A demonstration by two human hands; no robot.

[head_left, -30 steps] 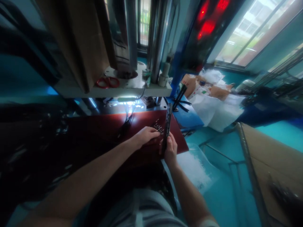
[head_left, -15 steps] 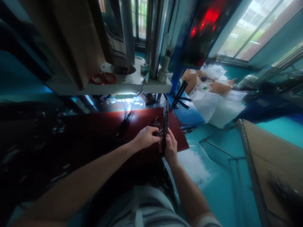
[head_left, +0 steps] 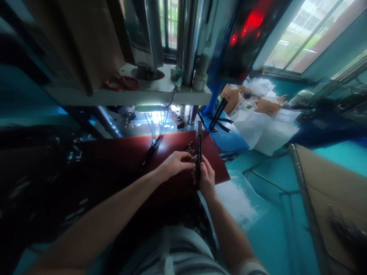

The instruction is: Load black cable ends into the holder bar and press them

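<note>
My right hand is closed around the lower end of a long dark slotted bar, which stands nearly upright over the table's right part. Close against the bar's left side, my left hand has its thumb and fingers pinched together. What it pinches is too small and blurred to make out. Several small shiny metal pieces lie on the dark red tabletop just beyond my left fingers. A bundle of thin cables with dark ends lies farther left on it.
Behind the table stands a press with a pale plate, metal columns and a bright lamp. Red-handled scissors lie on the plate. Black bars rest on a blue ledge. A cardboard sheet is at right, plastic bags behind.
The press plate has risen a little with the scissors on it. The slotted bar has turned slightly in my right hand, and my left fingers have shifted slightly against it.
</note>
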